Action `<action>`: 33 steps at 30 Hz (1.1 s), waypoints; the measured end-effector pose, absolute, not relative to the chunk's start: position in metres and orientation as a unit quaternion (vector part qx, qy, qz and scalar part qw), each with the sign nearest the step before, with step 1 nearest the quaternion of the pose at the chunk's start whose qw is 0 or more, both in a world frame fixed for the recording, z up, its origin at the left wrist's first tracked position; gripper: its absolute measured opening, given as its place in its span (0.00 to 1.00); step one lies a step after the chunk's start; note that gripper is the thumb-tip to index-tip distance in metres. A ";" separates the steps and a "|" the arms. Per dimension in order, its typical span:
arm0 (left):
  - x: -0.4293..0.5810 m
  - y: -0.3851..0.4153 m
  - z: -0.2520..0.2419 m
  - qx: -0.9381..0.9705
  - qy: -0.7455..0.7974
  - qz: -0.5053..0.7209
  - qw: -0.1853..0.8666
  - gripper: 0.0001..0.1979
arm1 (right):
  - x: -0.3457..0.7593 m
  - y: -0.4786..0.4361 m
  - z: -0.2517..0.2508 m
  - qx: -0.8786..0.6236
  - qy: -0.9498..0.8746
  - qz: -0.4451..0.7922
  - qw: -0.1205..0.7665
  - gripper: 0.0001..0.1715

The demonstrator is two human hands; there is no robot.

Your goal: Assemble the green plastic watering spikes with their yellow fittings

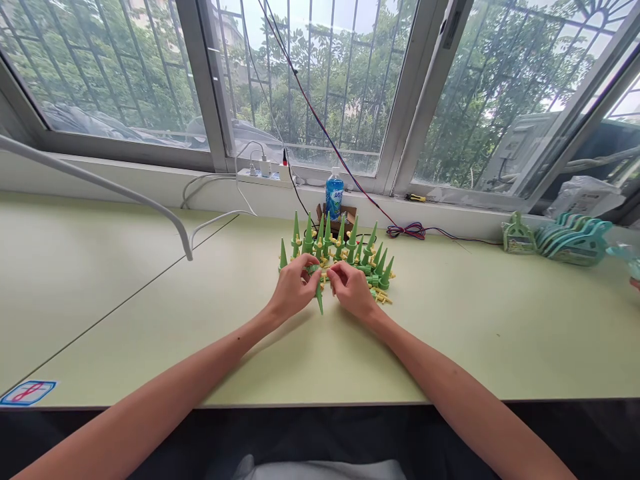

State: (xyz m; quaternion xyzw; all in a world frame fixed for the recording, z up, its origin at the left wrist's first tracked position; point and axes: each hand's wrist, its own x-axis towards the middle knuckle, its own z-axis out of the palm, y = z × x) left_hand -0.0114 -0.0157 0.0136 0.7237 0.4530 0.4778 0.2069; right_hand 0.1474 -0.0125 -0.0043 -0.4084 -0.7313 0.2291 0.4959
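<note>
My left hand (294,288) is closed around a green cone-shaped plastic spike (319,298) whose tip points down toward me. My right hand (352,288) pinches close to the top of the same spike, fingertips meeting those of the left; what it holds there is too small to name, maybe a small yellow part. Just beyond both hands stands a cluster of several upright green spikes (345,250) with small yellow pieces (383,297) among them on the pale green table (450,333).
A blue-labelled bottle (334,195) and a small brown box stand behind the cluster. A power strip (265,175) with white cables and a red-black wire (407,231) lie on the sill. Teal-green plastic items (565,239) are stacked far right. A white cable arches over the left.
</note>
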 end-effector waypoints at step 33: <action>-0.013 -0.015 0.008 0.765 0.437 0.441 0.170 0.13 | 0.147 -0.011 -0.004 -0.452 -0.726 0.221 0.469 0.29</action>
